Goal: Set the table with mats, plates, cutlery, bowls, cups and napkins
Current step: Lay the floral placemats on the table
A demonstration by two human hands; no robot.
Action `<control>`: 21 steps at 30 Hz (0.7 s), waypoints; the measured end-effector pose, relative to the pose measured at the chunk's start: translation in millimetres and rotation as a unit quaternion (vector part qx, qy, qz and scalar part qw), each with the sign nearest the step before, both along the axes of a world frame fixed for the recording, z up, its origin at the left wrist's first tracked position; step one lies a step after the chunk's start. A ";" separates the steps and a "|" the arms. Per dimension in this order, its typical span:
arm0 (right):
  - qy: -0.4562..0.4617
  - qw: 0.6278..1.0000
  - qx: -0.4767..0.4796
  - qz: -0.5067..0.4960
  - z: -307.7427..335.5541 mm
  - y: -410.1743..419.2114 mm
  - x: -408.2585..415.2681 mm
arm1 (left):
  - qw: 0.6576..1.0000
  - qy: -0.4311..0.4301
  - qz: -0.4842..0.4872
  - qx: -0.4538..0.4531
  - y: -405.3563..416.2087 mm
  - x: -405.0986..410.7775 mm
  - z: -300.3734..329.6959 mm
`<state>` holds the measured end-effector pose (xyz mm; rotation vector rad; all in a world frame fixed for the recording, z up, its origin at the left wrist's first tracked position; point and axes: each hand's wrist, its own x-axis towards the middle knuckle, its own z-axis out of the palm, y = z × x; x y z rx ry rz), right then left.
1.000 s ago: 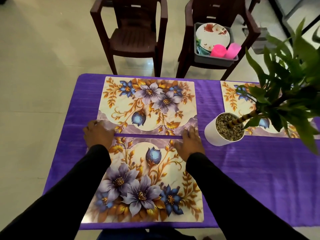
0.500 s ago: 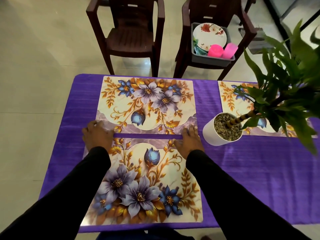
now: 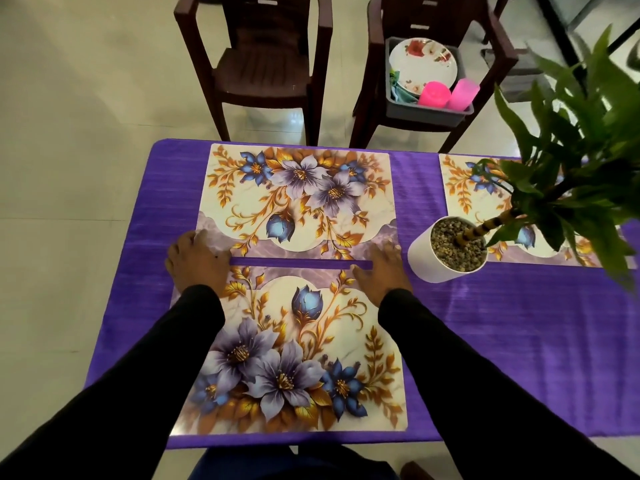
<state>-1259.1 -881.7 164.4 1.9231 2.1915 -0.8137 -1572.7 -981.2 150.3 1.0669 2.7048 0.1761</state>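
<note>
Two floral mats lie end to end on the purple table [image 3: 502, 334]. The near mat [image 3: 294, 358] reaches the front edge; the far mat [image 3: 298, 195] reaches the back edge. A thin purple gap separates them. My left hand [image 3: 197, 261] rests flat on the near mat's far left corner, fingers touching the far mat. My right hand [image 3: 381, 268] lies flat on the near mat's far right corner. A third mat [image 3: 464, 188] lies at the right, partly behind the plant. A grey tub [image 3: 426, 112] on the right chair holds floral plates [image 3: 422, 64] and two pink cups [image 3: 446, 95].
A white pot [image 3: 429, 261] with a leafy plant [image 3: 581, 161] stands on the table just right of my right hand, its leaves overhanging the right side. Two dark brown chairs [image 3: 256, 64] stand behind the table. Pale tiled floor lies to the left.
Both hands stay flat on the near mat's far corners. The view has shifted slightly; the gap between the two mats looks about the same.
</note>
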 end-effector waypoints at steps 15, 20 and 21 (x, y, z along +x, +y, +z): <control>-0.031 0.992 -0.003 -0.119 15.4 -92.3 36.2 | 0.991 -0.069 0.118 0.010 -104.7 37.1 -0.9; -0.003 0.993 -0.004 -0.120 23.0 -90.5 31.1 | 0.985 -0.081 0.150 0.000 -97.4 30.9 11.1; 0.014 0.991 0.009 -0.131 23.7 -91.0 31.7 | 0.984 -0.084 0.157 0.002 -97.5 29.7 12.2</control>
